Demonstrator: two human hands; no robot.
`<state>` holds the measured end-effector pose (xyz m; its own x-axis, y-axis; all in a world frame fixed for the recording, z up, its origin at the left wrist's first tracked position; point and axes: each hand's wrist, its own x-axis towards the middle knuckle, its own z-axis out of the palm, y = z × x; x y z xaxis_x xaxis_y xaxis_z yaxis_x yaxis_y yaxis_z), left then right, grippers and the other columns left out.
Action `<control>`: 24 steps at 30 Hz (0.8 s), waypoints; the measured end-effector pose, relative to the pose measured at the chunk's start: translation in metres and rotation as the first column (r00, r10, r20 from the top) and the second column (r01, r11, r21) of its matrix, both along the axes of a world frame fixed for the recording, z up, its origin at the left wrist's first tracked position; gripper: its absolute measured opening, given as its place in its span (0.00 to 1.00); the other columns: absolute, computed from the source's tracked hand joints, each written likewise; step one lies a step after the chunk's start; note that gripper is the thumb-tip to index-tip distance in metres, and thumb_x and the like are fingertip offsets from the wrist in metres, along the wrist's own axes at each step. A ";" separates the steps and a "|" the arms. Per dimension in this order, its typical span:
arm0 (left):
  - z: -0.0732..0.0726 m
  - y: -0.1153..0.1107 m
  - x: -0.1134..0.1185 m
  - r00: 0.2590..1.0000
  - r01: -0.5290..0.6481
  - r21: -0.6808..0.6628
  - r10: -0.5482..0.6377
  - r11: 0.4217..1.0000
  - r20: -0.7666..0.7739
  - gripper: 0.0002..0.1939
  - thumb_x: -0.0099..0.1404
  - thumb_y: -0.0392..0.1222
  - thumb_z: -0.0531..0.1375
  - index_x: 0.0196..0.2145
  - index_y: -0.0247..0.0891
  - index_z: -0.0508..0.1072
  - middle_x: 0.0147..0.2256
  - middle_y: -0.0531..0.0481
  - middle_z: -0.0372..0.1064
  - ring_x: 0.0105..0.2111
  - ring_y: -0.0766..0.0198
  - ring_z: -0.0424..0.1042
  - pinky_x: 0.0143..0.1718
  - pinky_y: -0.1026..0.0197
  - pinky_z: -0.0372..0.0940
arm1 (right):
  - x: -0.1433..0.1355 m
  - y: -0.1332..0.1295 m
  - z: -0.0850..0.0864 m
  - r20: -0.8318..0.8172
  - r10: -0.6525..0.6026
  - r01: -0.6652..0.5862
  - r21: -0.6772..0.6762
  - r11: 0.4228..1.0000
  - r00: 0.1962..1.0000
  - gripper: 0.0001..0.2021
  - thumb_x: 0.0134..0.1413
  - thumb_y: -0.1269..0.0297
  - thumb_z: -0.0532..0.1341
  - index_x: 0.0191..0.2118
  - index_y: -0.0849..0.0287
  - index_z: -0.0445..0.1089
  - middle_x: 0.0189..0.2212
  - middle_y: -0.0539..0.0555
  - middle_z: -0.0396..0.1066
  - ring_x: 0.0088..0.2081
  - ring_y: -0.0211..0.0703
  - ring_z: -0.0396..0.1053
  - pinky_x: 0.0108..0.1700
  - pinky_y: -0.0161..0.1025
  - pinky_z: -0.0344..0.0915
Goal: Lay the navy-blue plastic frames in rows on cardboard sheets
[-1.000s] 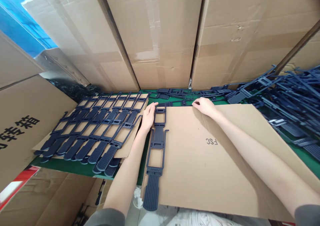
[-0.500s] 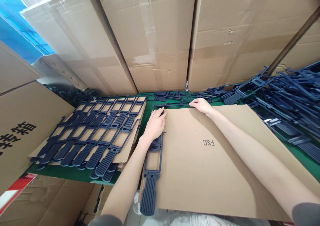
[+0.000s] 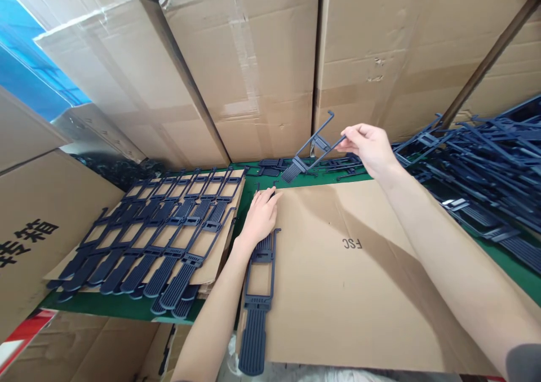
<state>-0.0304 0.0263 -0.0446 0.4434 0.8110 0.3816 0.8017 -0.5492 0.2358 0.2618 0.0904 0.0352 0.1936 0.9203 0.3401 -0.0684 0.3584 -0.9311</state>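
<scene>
My right hand [image 3: 368, 148] is raised above the far end of the cardboard sheet [image 3: 338, 292]. It pinches one prong of a dark blue plastic frame [image 3: 320, 143], whose ribbed end tilts down to the left. My left hand [image 3: 261, 213] lies over the sheet's far left corner, fingers extended across a second dark frame, with prong tips showing past the fingertips. Most of that frame is hidden under the hand. Below it, a ribbed plastic frame [image 3: 252, 342] lies along the sheet's left edge, its rounded end overhanging the near side.
On the left, a cardboard stack [image 3: 207, 269] bears rows of similar frames. A heaped pile of frames [image 3: 499, 162] sits at right, and loose frames [image 3: 270, 167] lie along the back of the green table [image 3: 143, 306]. Large cartons [image 3: 270, 89] stand behind.
My right hand has risen from the sheet's far edge and moved right, lifting a plastic frame from the loose ones behind. My left hand stays in nearly the same place.
</scene>
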 end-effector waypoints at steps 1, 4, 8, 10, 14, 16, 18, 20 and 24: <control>0.003 -0.001 0.000 1.000 0.005 0.010 -0.006 1.000 0.006 0.22 0.65 0.30 0.48 0.56 0.37 0.66 0.59 0.41 0.60 0.61 0.54 0.56 0.64 0.44 0.46 | 0.000 -0.004 0.006 -0.016 0.018 -0.017 0.042 0.999 1.000 0.09 0.57 0.62 0.62 0.30 0.60 0.68 0.20 0.47 0.67 0.26 0.35 0.71 0.37 0.37 0.71; 0.012 -0.003 0.002 0.991 0.060 0.056 -0.066 0.997 0.112 0.22 0.64 0.28 0.48 0.54 0.37 0.67 0.57 0.42 0.62 0.61 0.54 0.56 0.62 0.44 0.50 | -0.003 -0.015 0.017 -0.045 0.130 -0.125 0.091 0.988 0.991 0.13 0.51 0.55 0.66 0.29 0.59 0.69 0.19 0.46 0.64 0.24 0.36 0.70 0.33 0.37 0.72; 0.025 -0.009 0.007 0.883 0.205 0.050 -0.207 0.978 0.422 0.21 0.67 0.29 0.45 0.52 0.38 0.69 0.51 0.44 0.68 0.53 0.59 0.66 0.56 0.51 0.60 | -0.015 -0.029 0.025 0.021 0.228 -0.228 0.029 0.973 0.973 0.16 0.45 0.53 0.70 0.24 0.60 0.69 0.16 0.47 0.63 0.18 0.34 0.65 0.23 0.34 0.69; 0.029 -0.013 0.010 0.790 0.280 -0.002 -0.229 0.960 0.569 0.19 0.68 0.31 0.46 0.51 0.38 0.69 0.47 0.44 0.71 0.46 0.61 0.71 0.51 0.54 0.64 | -0.022 -0.036 0.028 0.113 0.237 -0.238 -0.004 0.971 0.965 0.17 0.43 0.53 0.70 0.22 0.60 0.68 0.14 0.47 0.63 0.16 0.35 0.64 0.20 0.33 0.67; 0.032 -0.018 0.014 0.685 0.355 -0.059 -0.217 0.933 0.696 0.16 0.68 0.34 0.49 0.49 0.37 0.71 0.44 0.43 0.73 0.41 0.62 0.72 0.45 0.58 0.66 | -0.032 -0.045 0.029 0.342 0.205 -0.192 -0.071 0.979 0.917 0.18 0.43 0.53 0.70 0.22 0.61 0.67 0.13 0.49 0.65 0.14 0.35 0.64 0.16 0.31 0.64; 0.032 -0.018 0.015 0.685 0.346 -0.087 -0.188 0.934 0.703 0.15 0.68 0.35 0.50 0.48 0.36 0.72 0.44 0.43 0.73 0.41 0.62 0.72 0.44 0.59 0.65 | -0.037 -0.046 0.025 0.408 0.213 -0.182 -0.115 0.977 0.888 0.18 0.43 0.53 0.70 0.23 0.61 0.67 0.12 0.50 0.66 0.13 0.36 0.64 0.14 0.30 0.61; 0.031 -0.018 0.015 0.676 0.346 -0.140 -0.143 0.928 0.723 0.14 0.69 0.38 0.52 0.48 0.36 0.72 0.43 0.43 0.74 0.39 0.63 0.72 0.40 0.61 0.66 | -0.044 -0.046 0.019 0.413 0.270 -0.213 -0.179 0.961 0.870 0.18 0.43 0.52 0.70 0.24 0.62 0.67 0.12 0.50 0.66 0.13 0.35 0.63 0.13 0.30 0.60; 0.030 -0.018 0.017 0.641 0.385 -0.212 -0.096 0.898 0.761 0.15 0.69 0.41 0.53 0.49 0.35 0.71 0.43 0.42 0.74 0.35 0.65 0.71 0.35 0.63 0.66 | -0.053 -0.045 0.012 0.366 0.342 -0.268 -0.239 0.934 0.866 0.19 0.43 0.51 0.70 0.25 0.62 0.66 0.12 0.51 0.67 0.12 0.36 0.63 0.14 0.31 0.62; 0.033 -0.023 0.024 0.578 0.542 -0.358 -0.028 0.760 0.815 0.19 0.67 0.47 0.56 0.52 0.34 0.70 0.43 0.41 0.73 0.33 0.64 0.72 0.28 0.65 0.67 | -0.073 -0.048 0.000 0.199 0.489 -0.429 -0.280 0.859 0.849 0.20 0.41 0.50 0.71 0.27 0.62 0.67 0.15 0.51 0.69 0.16 0.39 0.68 0.18 0.34 0.69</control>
<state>-0.0067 0.0033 -0.0112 0.4635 0.8517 0.2446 0.0222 -0.2871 0.9576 0.1889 0.0424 0.0357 -0.3348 0.9369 0.1005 0.0749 0.1327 -0.9883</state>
